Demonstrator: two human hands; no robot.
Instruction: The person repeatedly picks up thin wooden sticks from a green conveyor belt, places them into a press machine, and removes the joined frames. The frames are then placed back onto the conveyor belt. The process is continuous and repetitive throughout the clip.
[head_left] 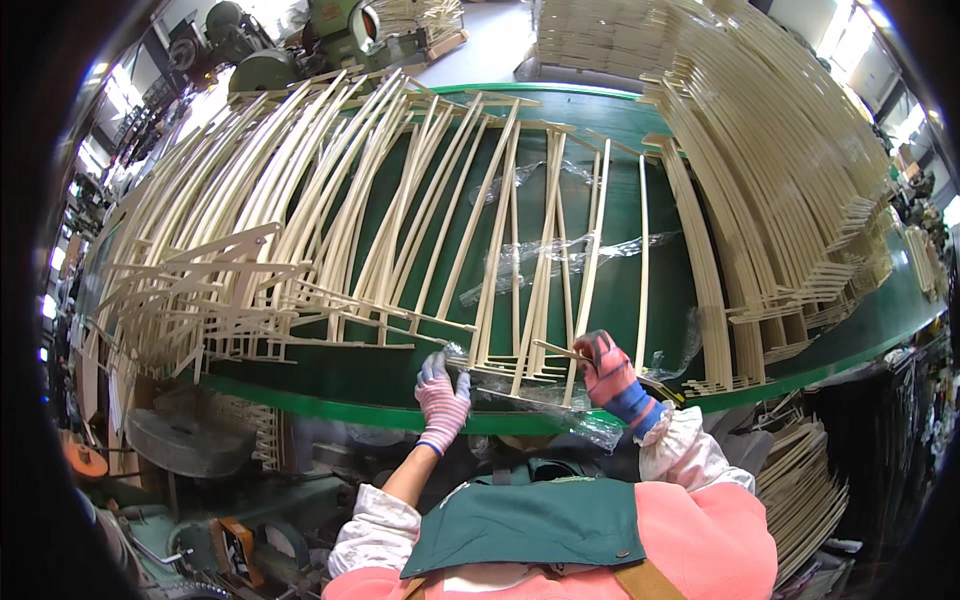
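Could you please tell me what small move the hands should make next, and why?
Perhaps the left hand should steady the nearest wooden strips: they lie at uneven angles beside it, while the right hand seems occupied, pinching a thin piece.

Pale floor (492, 45) lies behind; windows (848, 45) glow brightly

Pale cream sticks (270, 180), green tabletop (665, 285), pink-and-white striped left glove (442, 403), pink-and-blue right glove (610, 374), dark-green apron (530, 522).
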